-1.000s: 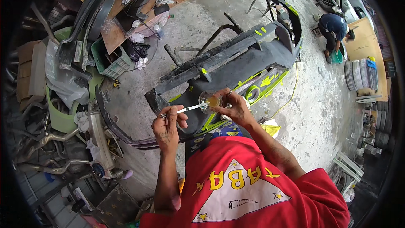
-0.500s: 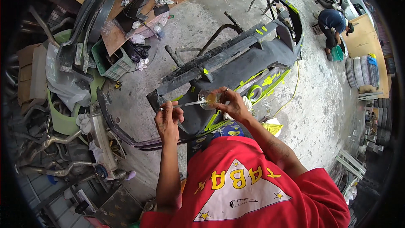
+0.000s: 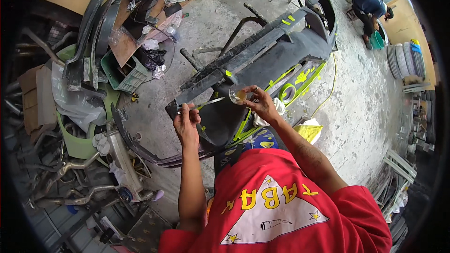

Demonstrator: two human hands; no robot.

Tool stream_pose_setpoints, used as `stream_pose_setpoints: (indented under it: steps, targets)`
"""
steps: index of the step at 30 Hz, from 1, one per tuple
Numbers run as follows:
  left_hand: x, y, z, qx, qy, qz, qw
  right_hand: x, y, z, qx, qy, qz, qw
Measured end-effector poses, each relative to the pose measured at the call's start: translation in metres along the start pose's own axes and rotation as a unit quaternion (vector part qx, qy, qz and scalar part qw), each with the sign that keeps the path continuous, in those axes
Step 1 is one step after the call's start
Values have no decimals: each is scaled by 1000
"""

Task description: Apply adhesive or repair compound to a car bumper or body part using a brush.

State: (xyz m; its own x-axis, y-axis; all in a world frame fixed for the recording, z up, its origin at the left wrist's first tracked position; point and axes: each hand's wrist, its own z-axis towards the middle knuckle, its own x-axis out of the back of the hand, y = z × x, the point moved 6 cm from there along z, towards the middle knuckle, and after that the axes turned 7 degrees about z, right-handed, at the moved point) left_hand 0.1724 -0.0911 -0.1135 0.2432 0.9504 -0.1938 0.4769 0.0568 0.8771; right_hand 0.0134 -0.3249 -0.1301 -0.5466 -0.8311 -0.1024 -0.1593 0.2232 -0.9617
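Observation:
My left hand [image 3: 187, 124] is closed on a thin, light-coloured stirring stick [image 3: 212, 102], its free end pointing right toward the cup. In my right hand [image 3: 260, 104] is a small clear plastic cup [image 3: 237, 94] with a little amber stuff in it, held by the fingers around its side. The stick's tip is just outside the cup. Below both hands lies a dark grey car bumper [image 3: 276, 65], propped off the floor, with bright yellow-green masking tape along its edges. A roll of that tape [image 3: 287, 93] rests on the bumper to the right of my right hand.
On the left are a green crate [image 3: 129, 77], metal exhaust pipes [image 3: 77, 189] and loose bumper parts [image 3: 89, 33]. A white-and-yellow bag [image 3: 309, 131] lies right of my body. At the far right a person [image 3: 369, 11] bends over a green bucket [image 3: 376, 40], near stacked tyres [image 3: 407, 59].
The stick's tip, formerly at the cup, is now drawn away to the left of it. My right hand has lifted the cup slightly up and to the right.

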Motion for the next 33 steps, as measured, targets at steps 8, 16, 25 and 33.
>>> stream_pose_setpoints:
  steps: [8, 16, 25, 33]
  targets:
    - [13, -26, 17, -2, 28, 50, 998, 27, 0, -32, -40, 31, -49, 998]
    - [10, -42, 24, -30, 27, 96, 995, 63, 20, -64, 22, 53, -39, 998]
    - [5, -48, 25, -46, 33, 127, 990, 58, 9, -69, -29, 69, 17, 997]
    - [7, -50, 26, -55, 33, 140, 988, 66, 19, -69, -73, 45, -18, 996]
